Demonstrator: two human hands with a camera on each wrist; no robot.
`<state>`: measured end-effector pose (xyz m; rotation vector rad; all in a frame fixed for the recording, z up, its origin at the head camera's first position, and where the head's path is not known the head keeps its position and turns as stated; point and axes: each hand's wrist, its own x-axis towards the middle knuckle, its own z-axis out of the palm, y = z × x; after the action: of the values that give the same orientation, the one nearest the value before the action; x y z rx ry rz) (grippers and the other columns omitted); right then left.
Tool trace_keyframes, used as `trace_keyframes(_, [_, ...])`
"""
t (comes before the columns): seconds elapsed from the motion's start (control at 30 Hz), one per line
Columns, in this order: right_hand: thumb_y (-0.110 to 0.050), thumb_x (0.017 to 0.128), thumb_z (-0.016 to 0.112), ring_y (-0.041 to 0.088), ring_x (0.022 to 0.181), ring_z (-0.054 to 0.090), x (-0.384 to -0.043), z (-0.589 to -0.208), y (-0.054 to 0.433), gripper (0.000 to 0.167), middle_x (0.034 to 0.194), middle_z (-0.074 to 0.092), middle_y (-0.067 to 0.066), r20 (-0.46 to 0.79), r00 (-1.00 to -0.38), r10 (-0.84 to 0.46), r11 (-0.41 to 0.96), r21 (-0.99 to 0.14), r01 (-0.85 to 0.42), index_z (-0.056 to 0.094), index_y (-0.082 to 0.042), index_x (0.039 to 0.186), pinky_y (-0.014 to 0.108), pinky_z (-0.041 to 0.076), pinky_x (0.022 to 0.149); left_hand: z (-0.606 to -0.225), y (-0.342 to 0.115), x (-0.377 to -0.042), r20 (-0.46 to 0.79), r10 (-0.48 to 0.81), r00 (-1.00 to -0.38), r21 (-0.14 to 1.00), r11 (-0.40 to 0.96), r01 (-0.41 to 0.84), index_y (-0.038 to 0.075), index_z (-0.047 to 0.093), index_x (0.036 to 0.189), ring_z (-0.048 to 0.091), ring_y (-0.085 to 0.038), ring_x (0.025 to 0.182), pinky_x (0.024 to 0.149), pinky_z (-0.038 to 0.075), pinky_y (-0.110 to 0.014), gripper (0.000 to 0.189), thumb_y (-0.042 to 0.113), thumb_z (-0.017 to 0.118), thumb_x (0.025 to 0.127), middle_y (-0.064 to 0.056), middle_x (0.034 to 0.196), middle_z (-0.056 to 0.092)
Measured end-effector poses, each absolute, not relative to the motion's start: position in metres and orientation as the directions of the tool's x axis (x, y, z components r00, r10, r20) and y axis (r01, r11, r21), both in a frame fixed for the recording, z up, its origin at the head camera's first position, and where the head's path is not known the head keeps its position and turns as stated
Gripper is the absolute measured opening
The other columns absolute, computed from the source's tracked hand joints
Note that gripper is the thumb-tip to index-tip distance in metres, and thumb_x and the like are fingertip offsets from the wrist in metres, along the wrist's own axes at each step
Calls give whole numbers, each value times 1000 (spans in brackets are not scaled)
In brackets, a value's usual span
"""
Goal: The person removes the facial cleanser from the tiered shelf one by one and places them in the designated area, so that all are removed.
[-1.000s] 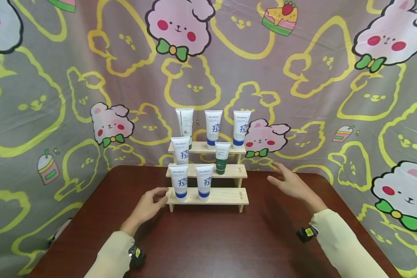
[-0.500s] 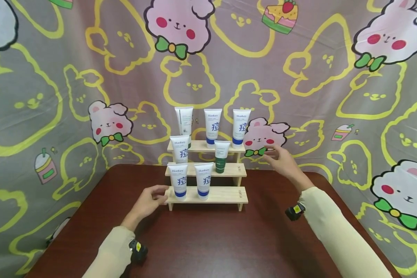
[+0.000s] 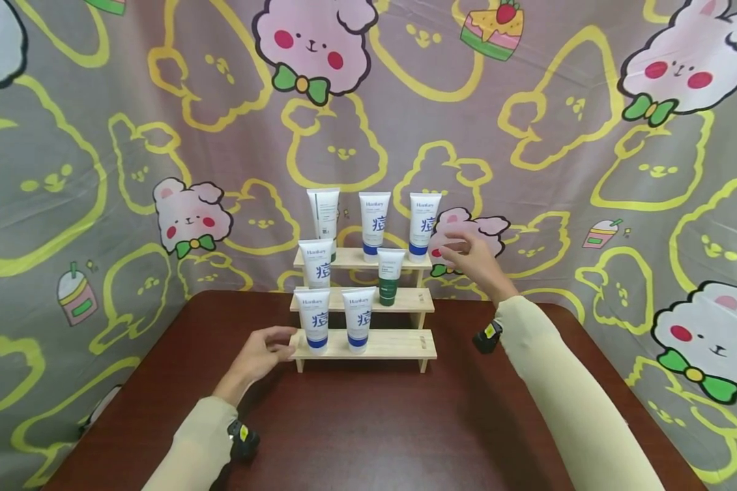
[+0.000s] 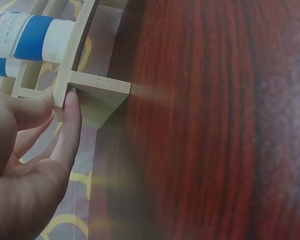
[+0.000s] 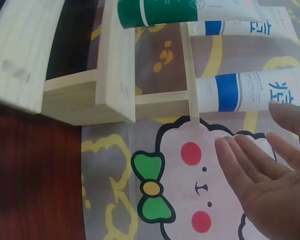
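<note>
A three-step wooden display stand [image 3: 399, 344] holds several squeeze tubes. My left hand [image 3: 258, 356] pinches the left end of its lowest step; the left wrist view shows the thumb and a finger [image 4: 70, 132] at that board's end. On the top step, my right hand [image 3: 475, 259] is beside the rightmost white-and-blue tube [image 3: 424, 225], fingers spread and holding nothing. In the right wrist view a gap shows between the fingers and that tube [image 5: 250, 91]. A green-and-white tube [image 3: 389, 278] stands on the middle step, towards the right.
Two white-and-blue tubes stand on the lowest step, the right one [image 3: 359, 320] near its middle. Another tube [image 3: 316, 262] is on the middle step's left. The top step also bears a middle tube [image 3: 374, 225] and a left tube [image 3: 323, 215]. Patterned cloth [image 3: 344, 123] hangs behind the dark table [image 3: 356, 429].
My right hand has moved left and up, from the right of the stand to beside the top-right tube. The left hand stays at the lowest step's end.
</note>
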<state>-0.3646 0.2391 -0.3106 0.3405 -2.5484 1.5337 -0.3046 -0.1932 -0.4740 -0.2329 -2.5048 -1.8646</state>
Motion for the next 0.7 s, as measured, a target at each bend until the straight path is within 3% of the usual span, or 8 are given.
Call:
trace_keyframes(0.07, [-22, 100, 64, 36, 103, 67, -369, -310, 235, 58, 131, 57, 24, 248, -963, -106, 433, -860, -269, 41, -1, 149, 40, 57, 88, -473, -194, -304, 93, 115, -989, 952, 281, 122, -9, 62, 125, 67, -34, 99, 80, 60, -38, 40, -14, 68, 86, -27, 124, 61])
trace_keyframes(0.3, [-11, 97, 67, 44, 119, 55, -384, -314, 216, 58, 132, 54, 29, 291, -955, -59, 290, -910, -295, 40, 6, 146, 50, 51, 97, -470, -195, -306, 81, 134, -988, 960, 257, 114, -9, 61, 126, 67, -35, 100, 80, 60, -38, 40, -15, 67, 87, -29, 125, 59])
trace_keyframes(0.7, [-21, 95, 72, 37, 124, 52, -393, -319, 200, 61, 136, 53, 23, 270, -963, 9, 323, -912, -253, 43, 0, 145, 49, 48, 101, -469, -194, -305, 62, 138, -989, 964, 250, 95, -10, 60, 127, 65, -36, 103, 81, 60, -40, 42, -14, 68, 86, -30, 127, 58])
